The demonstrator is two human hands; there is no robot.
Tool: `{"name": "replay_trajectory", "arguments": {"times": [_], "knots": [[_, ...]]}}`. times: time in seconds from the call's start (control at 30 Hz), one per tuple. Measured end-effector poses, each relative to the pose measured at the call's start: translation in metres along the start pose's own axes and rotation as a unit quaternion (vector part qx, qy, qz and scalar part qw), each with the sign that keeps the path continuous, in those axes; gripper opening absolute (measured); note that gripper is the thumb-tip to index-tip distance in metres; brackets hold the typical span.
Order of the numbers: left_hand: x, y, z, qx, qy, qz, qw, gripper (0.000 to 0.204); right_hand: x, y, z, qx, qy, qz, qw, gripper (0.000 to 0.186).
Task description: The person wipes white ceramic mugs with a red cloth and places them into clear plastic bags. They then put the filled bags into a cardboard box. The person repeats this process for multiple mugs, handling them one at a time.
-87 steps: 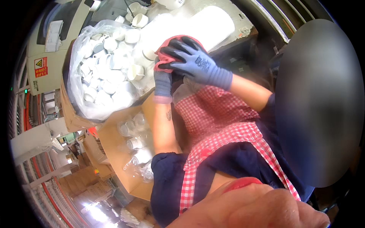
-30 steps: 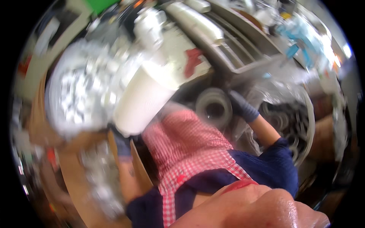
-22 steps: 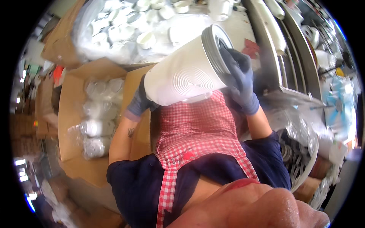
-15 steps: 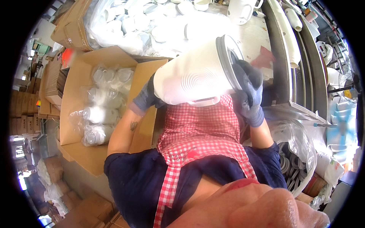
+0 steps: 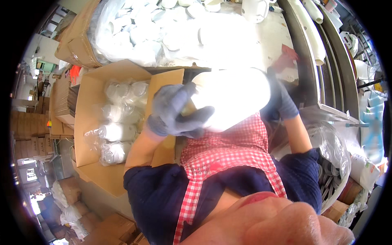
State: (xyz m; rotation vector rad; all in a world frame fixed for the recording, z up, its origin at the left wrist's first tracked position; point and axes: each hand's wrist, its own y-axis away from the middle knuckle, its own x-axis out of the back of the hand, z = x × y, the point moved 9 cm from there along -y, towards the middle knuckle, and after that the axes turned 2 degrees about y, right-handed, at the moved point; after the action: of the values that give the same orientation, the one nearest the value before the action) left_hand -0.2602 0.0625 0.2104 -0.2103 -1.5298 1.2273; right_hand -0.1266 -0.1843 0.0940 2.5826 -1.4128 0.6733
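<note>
A large white rounded container (image 5: 230,98) is held sideways in front of the red checked apron, washed out by glare. My gloved left hand (image 5: 175,112) wraps its fingers around the container's left end. My gloved right hand (image 5: 279,98) grips the right end, partly hidden behind it. Left of them, an open cardboard box (image 5: 92,159) holds several plastic-wrapped white containers (image 5: 118,130). Beyond the hands, a plastic-lined carton (image 5: 75,43) of small white pieces (image 5: 171,36) stands on the bench, and a red cloth (image 5: 290,53) lies near the bench's right side.
A metal rack (image 5: 335,81) with long white cylinders (image 5: 314,45) stands at the right, a bag of ring-shaped parts (image 5: 335,171) below it. A light-blue fan (image 5: 373,130) is at the far right. Stacked cartons (image 5: 28,130) are at the left.
The red cloth left my hands, which took up the white container. Since then the container has turned, its grey end out of sight, and my left hand has shifted toward the front.
</note>
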Motion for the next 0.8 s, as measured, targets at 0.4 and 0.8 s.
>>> {"name": "replay_trajectory", "arguments": {"times": [0.4, 0.8], "knots": [[-0.041, -0.047, -0.009, 0.038, 0.104, -0.163, 0.981, 0.032, -0.028, -0.075, 0.069, -0.104, 0.027, -0.097, 0.989, 0.029], [-0.178, 0.036, -0.087, 0.151, 0.22, -0.182, 0.946, 0.032, -0.034, -0.296, 0.086, -0.069, 0.22, 0.038, 0.972, 0.066]]}}
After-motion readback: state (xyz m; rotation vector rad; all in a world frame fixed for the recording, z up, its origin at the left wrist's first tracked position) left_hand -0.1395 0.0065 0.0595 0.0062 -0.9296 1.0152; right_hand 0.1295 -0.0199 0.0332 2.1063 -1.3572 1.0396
